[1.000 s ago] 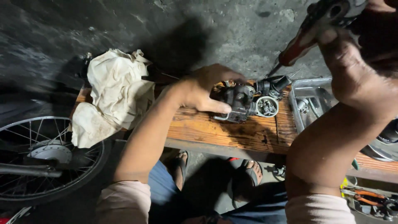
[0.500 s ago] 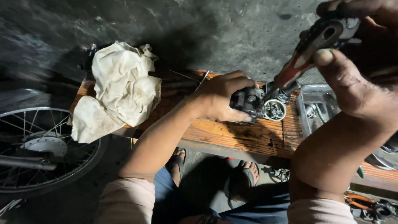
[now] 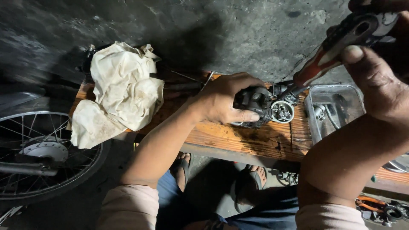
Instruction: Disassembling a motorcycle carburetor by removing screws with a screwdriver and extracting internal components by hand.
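Note:
My left hand (image 3: 226, 100) grips a dark metal carburetor (image 3: 264, 106) and presses it onto the wooden bench (image 3: 255, 140). The open round bowl side of the carburetor faces right, with small brass parts inside. My right hand (image 3: 375, 72) is wrapped around a screwdriver (image 3: 336, 51) with a red, white and black handle. The tool slants down to the left and its tip meets the top right of the carburetor.
A crumpled cream rag (image 3: 119, 93) lies on the bench's left end. A clear plastic tray (image 3: 332, 110) with small metal parts sits right of the carburetor. A spoked motorcycle wheel (image 3: 42, 157) stands at lower left. Pliers with orange grips (image 3: 375, 206) lie at lower right.
The screwdriver has come down from above and its tip now rests on the carburetor. My left hand has kept its grip on the carburetor. The view has shifted slightly.

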